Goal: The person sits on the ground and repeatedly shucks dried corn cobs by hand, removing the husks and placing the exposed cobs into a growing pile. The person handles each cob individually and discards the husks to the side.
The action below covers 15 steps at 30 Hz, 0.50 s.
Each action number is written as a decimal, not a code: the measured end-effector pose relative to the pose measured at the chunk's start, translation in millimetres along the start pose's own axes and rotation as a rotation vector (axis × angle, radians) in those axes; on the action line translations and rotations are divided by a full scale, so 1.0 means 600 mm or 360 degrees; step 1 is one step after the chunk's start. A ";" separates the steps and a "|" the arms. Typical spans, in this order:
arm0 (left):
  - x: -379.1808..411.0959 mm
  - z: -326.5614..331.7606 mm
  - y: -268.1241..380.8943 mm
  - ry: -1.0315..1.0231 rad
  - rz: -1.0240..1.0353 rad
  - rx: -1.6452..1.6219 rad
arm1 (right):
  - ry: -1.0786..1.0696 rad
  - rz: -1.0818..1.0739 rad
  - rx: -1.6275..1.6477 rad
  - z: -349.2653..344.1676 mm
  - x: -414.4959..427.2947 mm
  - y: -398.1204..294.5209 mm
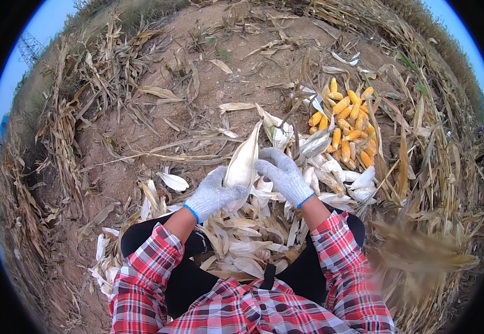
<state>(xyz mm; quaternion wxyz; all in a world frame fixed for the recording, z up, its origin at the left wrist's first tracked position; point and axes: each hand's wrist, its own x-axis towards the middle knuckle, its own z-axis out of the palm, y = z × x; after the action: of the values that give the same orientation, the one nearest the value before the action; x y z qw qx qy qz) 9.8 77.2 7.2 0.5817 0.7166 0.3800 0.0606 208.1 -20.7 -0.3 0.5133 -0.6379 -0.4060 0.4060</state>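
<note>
My left hand [217, 191], in a grey-white knit glove with a blue cuff edge, grips the lower part of an ear of corn in its pale husk [243, 163]. The ear stands tilted, its pointed tip upward. Just to its right is my right hand [284, 173], gloved the same way, fingers curled and apart near the husk; whether its fingertips touch the husk is hard to tell. Beyond that hand lie more ears in husk [281, 132]. Loose stripped husks [246, 246] cover the ground between my knees.
Husked yellow corn ears [350, 125] lie in a pile at the right. Dry corn stalks [112, 62] are heaped at the upper left, with more stalks [429, 167] along the right. Bare brown soil [141, 129] spreads ahead. A blurred bunch of dry leaves [421, 250] is near my right elbow.
</note>
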 end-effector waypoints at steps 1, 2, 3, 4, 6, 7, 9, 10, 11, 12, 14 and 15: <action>-0.001 0.004 0.018 0.0006 -0.0112 0.0161 | -0.0001 0.0052 0.0035 0.012 -0.003 -0.008; -0.004 0.011 0.046 0.0009 -0.0221 0.0322 | 0.0017 -0.0032 0.0000 0.018 0.003 0.000; -0.005 0.014 0.065 0.0016 -0.0328 0.0486 | 0.0036 -0.0119 -0.0036 0.024 0.012 0.012; 0.004 0.022 0.046 0.0074 -0.0270 0.0567 | 0.0059 -0.0203 -0.0075 0.025 0.019 0.023; 0.010 0.039 0.019 0.0111 -0.0116 0.0159 | 0.0114 -0.0101 0.0046 0.026 0.030 0.043; 0.012 0.045 0.002 0.0137 -0.0041 -0.0052 | 0.0130 -0.0052 0.0104 0.026 0.035 0.045; 0.040 0.056 -0.040 0.0001 0.0046 -0.0459 | 0.0164 0.0016 0.0263 0.015 0.045 0.059; 0.049 0.060 -0.045 -0.0058 0.0071 -0.0615 | 0.0233 0.0004 0.0324 0.014 0.051 0.073; 0.057 0.063 -0.047 -0.0114 0.0094 -0.0770 | 0.0190 0.0093 0.0494 0.005 0.050 0.086; 0.060 0.068 -0.042 -0.0137 -0.0017 -0.1059 | 0.0157 0.0190 0.0664 -0.003 0.047 0.076; 0.066 0.067 -0.033 -0.0163 -0.0158 -0.1257 | 0.0131 0.0231 0.0828 0.002 0.047 0.077; 0.066 0.066 -0.023 -0.0174 -0.0228 -0.1354 | 0.0118 0.0248 0.0912 0.005 0.046 0.073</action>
<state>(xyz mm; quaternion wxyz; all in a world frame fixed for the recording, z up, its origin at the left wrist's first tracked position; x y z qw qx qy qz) 52.3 70.9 -31.5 0.8472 0.3871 0.3385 0.1333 219.0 -0.1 -46.6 0.6542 -0.5107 -0.2056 0.5186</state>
